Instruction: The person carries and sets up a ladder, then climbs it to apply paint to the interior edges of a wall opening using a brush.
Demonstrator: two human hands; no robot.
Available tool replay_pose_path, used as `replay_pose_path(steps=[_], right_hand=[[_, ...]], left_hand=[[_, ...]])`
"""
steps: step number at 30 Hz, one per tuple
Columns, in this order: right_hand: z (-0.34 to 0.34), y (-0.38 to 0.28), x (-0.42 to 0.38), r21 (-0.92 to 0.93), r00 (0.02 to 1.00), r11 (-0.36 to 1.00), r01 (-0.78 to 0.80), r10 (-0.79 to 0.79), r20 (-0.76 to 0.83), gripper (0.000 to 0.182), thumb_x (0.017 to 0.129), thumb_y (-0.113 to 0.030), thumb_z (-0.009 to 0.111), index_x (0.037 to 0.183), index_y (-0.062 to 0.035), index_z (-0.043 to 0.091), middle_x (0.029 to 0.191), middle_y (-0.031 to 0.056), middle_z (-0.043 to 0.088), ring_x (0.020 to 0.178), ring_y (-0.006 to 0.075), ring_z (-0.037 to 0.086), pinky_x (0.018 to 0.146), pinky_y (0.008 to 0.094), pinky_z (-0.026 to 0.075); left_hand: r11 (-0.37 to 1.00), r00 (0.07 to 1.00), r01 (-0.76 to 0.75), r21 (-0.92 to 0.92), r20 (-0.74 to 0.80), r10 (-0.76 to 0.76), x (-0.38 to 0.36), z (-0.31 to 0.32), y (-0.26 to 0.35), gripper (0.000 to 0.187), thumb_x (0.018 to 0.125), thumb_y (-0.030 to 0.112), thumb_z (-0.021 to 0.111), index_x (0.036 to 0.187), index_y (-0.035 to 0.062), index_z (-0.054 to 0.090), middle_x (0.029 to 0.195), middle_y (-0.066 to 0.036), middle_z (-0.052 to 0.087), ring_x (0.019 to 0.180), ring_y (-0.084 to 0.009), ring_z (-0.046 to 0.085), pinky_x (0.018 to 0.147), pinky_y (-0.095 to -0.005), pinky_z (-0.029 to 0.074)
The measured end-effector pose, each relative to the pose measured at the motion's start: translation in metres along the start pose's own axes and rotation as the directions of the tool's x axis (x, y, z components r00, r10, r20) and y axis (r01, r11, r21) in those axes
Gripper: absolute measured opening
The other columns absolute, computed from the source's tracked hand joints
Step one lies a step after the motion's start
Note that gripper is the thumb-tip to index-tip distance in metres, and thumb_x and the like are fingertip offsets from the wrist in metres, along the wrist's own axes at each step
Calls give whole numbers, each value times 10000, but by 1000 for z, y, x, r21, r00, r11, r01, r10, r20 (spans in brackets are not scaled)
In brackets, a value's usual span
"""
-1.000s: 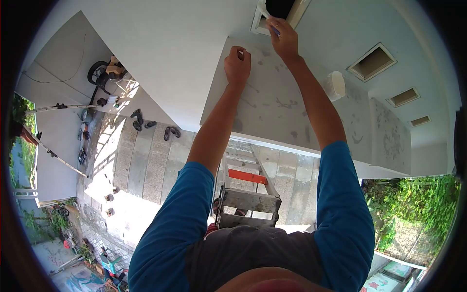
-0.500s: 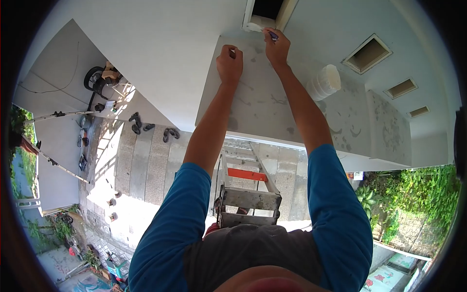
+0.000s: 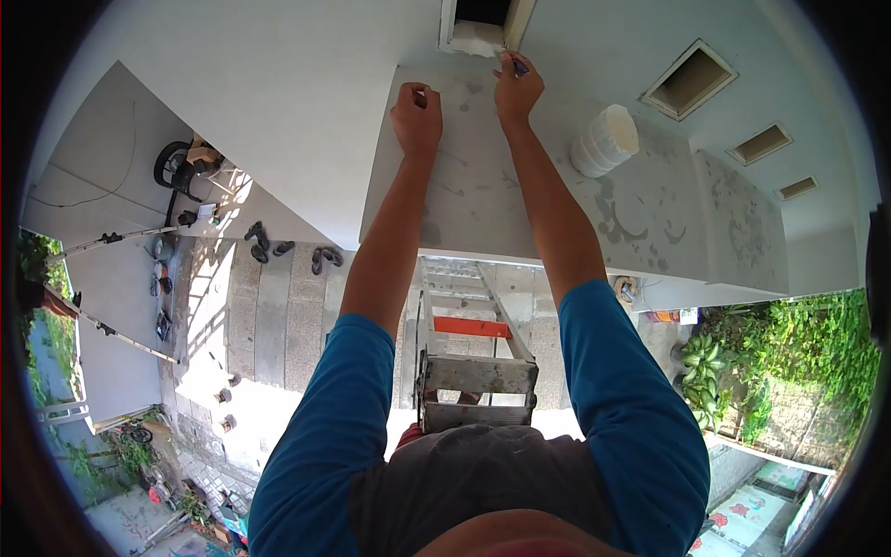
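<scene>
My right hand (image 3: pixel 518 88) is closed on a small tool with a dark purple handle (image 3: pixel 520 67), by the lower right corner of a framed wall opening (image 3: pixel 447 28). White filler-like material (image 3: pixel 478 39) lies along that opening's lower edge. Left of it, my left hand (image 3: pixel 417 116) is raised above the grey ledge (image 3: pixel 464 195) with its fingers curled together; what they hold, if anything, I cannot make out. A white plastic tub (image 3: pixel 603 144) stands on the stained ledge, right of my right forearm.
A ladder (image 3: pixel 478 376) with a red-orange rung is below me, in front of my body. More framed openings (image 3: pixel 690 79) run along the wall at right. Sandals (image 3: pixel 258 243) lie on the paved floor far below. Plants (image 3: pixel 798 357) grow at lower right.
The view has shifted, so the opening, ledge and tub appear further left. Both hands keep nearly the same pose, my right still by the opening's corner.
</scene>
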State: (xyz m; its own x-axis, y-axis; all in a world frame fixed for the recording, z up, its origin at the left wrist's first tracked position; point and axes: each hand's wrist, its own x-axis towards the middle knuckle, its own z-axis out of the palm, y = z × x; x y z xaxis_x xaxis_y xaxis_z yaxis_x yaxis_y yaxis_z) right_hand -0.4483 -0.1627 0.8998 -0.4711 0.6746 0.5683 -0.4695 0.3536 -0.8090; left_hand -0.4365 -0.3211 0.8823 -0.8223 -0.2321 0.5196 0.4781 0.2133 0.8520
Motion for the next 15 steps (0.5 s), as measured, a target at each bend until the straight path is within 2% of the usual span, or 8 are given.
replay_pose_path(steps=[2, 4, 5, 7, 8, 10, 14, 15], right_hand=[[-7, 2, -1, -11, 999, 1000, 17, -18, -49, 187, 922, -92, 708, 986, 83, 716, 852, 164, 724, 701, 200, 718, 633, 298, 591], [-11, 3, -2, -138, 953, 963, 232, -254, -168, 173, 918, -95, 711, 976, 68, 721, 847, 160, 723, 698, 210, 708, 635, 301, 579], [-10, -7, -4, -139, 953, 963, 230, -252, -168, 173, 918, -95, 711, 976, 68, 721, 847, 160, 723, 698, 210, 708, 635, 301, 579], [-9, -24, -9, -192, 939, 921, 339, -343, 14, 157, 910, -95, 717, 967, 51, 726, 848, 156, 726, 692, 222, 700, 642, 300, 565], [-4, -20, -12, -198, 940, 921, 335, -340, 9, 157, 910, -95, 717, 967, 51, 726, 848, 156, 726, 692, 222, 700, 642, 300, 565], [7, -10, -14, -178, 950, 935, 307, -288, 123, 173, 923, -129, 723, 970, 36, 736, 805, 113, 719, 699, 158, 662, 661, 291, 519], [-2, 5, -8, -212, 947, 924, 317, -298, 118, 164, 917, -122, 728, 962, 35, 736, 830, 123, 729, 711, 168, 680, 665, 294, 532], [-9, 6, -7, -222, 937, 910, 349, -342, 71, 158, 910, -120, 734, 958, 31, 737, 841, 131, 733, 722, 184, 693, 672, 300, 538]], left_hand=[[1000, 1000, 12, 14, 0, -12, -2, 0, -3, 96, 882, 114, 664, 899, 20, 649, 672, -102, 673, 589, -235, 656, 601, -350, 515], [1000, 1000, 6, 16, 5, -6, -2, -1, -7, 93, 881, 112, 665, 899, 22, 650, 672, -101, 673, 589, -233, 656, 599, -350, 516], [1000, 1000, -3, 11, 16, 3, -2, 0, -7, 89, 879, 109, 666, 899, 23, 651, 671, -101, 672, 589, -231, 656, 598, -351, 516], [1000, 1000, -17, 1, 7, 17, -2, -1, -5, 87, 878, 107, 665, 899, 24, 652, 670, -99, 672, 587, -229, 655, 596, -350, 516], [999, 999, -34, -9, -6, 34, -3, -1, -4, 84, 878, 106, 665, 899, 25, 653, 669, -98, 671, 586, -228, 655, 593, -349, 516], [1000, 1000, -24, -8, -4, 24, -3, -1, -3, 86, 878, 107, 665, 898, 24, 653, 669, -96, 672, 585, -227, 655, 591, -348, 515], [999, 999, 37, 10, 17, -37, -2, -3, -1, 114, 869, 122, 674, 909, 15, 679, 716, -86, 678, 636, -181, 644, 635, -331, 516], [999, 999, 37, 8, 20, -37, -1, -2, -1, 114, 869, 122, 674, 909, 15, 679, 716, -86, 678, 636, -181, 644, 635, -331, 516]])
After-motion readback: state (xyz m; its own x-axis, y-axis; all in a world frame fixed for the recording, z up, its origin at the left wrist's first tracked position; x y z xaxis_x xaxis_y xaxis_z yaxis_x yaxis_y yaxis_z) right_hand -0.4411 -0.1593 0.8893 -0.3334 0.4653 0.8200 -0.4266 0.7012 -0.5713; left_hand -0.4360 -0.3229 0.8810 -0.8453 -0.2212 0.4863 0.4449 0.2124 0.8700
